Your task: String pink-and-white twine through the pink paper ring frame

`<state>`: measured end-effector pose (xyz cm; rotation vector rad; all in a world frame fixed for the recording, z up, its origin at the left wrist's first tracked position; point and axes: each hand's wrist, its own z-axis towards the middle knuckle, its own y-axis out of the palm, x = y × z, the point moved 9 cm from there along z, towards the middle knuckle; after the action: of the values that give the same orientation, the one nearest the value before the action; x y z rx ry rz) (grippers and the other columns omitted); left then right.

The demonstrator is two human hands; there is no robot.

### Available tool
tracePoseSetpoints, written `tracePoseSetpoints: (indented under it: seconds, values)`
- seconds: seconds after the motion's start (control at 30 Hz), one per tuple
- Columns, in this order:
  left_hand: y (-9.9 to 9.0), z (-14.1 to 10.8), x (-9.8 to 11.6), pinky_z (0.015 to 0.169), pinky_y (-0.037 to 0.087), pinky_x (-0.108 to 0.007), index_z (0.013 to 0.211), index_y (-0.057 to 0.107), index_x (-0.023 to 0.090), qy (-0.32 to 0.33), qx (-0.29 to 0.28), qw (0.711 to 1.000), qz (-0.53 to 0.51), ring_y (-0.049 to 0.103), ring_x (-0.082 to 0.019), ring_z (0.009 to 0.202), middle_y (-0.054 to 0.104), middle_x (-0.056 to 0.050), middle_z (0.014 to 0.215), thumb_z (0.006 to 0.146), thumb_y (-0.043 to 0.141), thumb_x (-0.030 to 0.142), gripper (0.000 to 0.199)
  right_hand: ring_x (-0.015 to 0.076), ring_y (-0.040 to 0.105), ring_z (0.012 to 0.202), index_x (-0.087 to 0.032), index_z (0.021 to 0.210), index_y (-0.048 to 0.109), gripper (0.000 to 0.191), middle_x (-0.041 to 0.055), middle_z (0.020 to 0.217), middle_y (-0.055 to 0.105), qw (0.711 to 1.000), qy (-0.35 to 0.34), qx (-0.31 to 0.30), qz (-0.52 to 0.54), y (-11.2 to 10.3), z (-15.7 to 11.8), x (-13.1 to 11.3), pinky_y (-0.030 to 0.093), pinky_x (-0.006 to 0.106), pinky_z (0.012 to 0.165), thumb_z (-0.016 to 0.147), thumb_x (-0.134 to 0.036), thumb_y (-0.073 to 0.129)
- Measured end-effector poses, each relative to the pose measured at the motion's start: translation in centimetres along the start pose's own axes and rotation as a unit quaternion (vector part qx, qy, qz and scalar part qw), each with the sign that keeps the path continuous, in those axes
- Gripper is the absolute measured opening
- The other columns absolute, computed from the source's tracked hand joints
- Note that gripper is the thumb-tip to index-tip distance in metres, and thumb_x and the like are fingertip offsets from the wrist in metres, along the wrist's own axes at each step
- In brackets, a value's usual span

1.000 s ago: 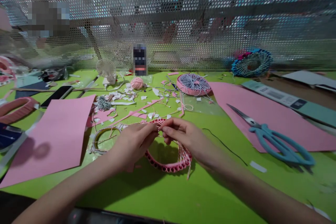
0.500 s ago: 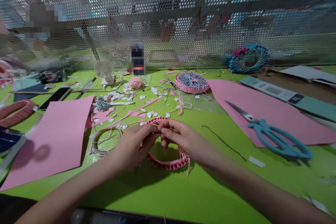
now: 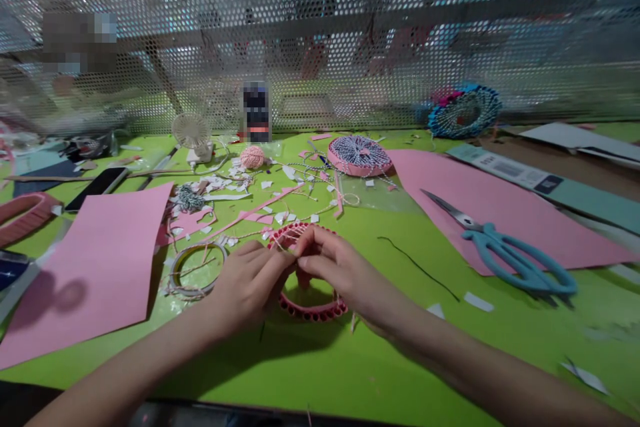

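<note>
A pink ring with a row of holes along its edge (image 3: 313,313) is held above the green table, with pink-and-white string strung across its far part. My left hand (image 3: 250,280) is closed around the ring's left side, its fingertips near the string (image 3: 291,235). Thumb and forefinger of my right hand (image 3: 333,263) are pinched together on the string inside the ring, touching my left fingertips. The exact spot of the pinch is partly hidden by the fingers. A loose string end (image 3: 353,323) hangs at the ring's right side.
Blue-handled scissors (image 3: 520,260) lie on pink paper (image 3: 440,193) at right. A roll of tape (image 3: 175,273) sits left of my hands, by another pink sheet (image 3: 115,247). Behind are paper scraps, a ball of string (image 3: 251,157), a string-wound disc (image 3: 360,163) and a small fan (image 3: 193,130).
The whole scene has shifted slightly left in view. The ring has turned a little between my hands, and both hands stay together at the string.
</note>
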<state>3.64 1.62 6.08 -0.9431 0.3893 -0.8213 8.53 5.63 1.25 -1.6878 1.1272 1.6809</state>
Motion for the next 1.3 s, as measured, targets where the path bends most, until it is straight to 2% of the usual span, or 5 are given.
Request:
tracePoseSetpoints:
  seconds: [0.37, 0.63, 0.8, 1.13, 1.3]
  values:
    - [0.6, -0.1, 0.0, 0.048, 0.033, -0.025, 0.078, 0.046, 0.013, -0.002, -0.021, 0.999, 0.025, 0.042, -0.012, 0.047, 0.053, -0.002, 0.055, 0.076, 0.034, 0.005, 0.014, 0.0074, 0.046, 0.059, -0.019, 0.067, 0.039, 0.011, -0.0052, 0.065, 0.043, 1.0, -0.002, -0.002, 0.008, -0.1, 0.4, 0.7, 0.041, 0.025, 0.06, 0.071, -0.01, 0.042]
    - [1.3, -0.3, -3.2, 0.045, 0.034, -0.018, 0.077, 0.048, 0.014, -0.201, -0.041, 0.966, -0.158, 0.045, -0.008, 0.049, 0.052, 0.0, 0.058, 0.081, 0.038, 0.015, 0.011, 0.0103, 0.052, 0.069, -0.018, 0.079, 0.046, 0.006, -0.0005, 0.075, 0.05, 0.997, -0.016, 0.008, -0.075, -1.2, 0.6, 0.8, 0.044, 0.032, 0.07, 0.077, -0.023, 0.047]
    - [0.5, -0.2, -3.2, 0.045, 0.033, -0.018, 0.076, 0.049, 0.014, -0.205, -0.008, 0.963, -0.174, 0.043, -0.008, 0.047, 0.05, 0.001, 0.055, 0.08, 0.041, 0.017, 0.009, 0.0088, 0.052, 0.065, -0.017, 0.081, 0.049, 0.007, -0.0007, 0.074, 0.052, 0.998, 0.01, 0.004, -0.058, -1.3, 0.7, 0.4, 0.044, 0.028, 0.067, 0.076, -0.023, 0.049]
    - [1.0, -0.4, -3.0, 0.044, 0.033, -0.019, 0.076, 0.046, 0.015, -0.227, -0.035, 0.949, -0.216, 0.043, -0.007, 0.047, 0.049, 0.002, 0.055, 0.08, 0.038, 0.017, 0.009, 0.009, 0.05, 0.064, -0.019, 0.072, 0.048, 0.004, -0.0029, 0.068, 0.05, 0.983, -0.088, 0.071, -0.146, -1.2, 0.4, -1.0, 0.043, 0.024, 0.06, 0.075, -0.018, 0.047]
    - [1.3, -0.5, -3.3, 0.043, 0.032, -0.018, 0.066, 0.044, 0.015, -0.247, -0.04, 0.946, -0.205, 0.041, -0.007, 0.046, 0.045, 0.003, 0.051, 0.079, 0.037, 0.018, 0.015, 0.0111, 0.05, 0.065, -0.018, 0.071, 0.048, 0.006, -0.0011, 0.069, 0.054, 0.948, -0.137, 0.106, -0.268, -1.0, -0.2, -1.7, 0.042, 0.026, 0.06, 0.074, -0.014, 0.045]
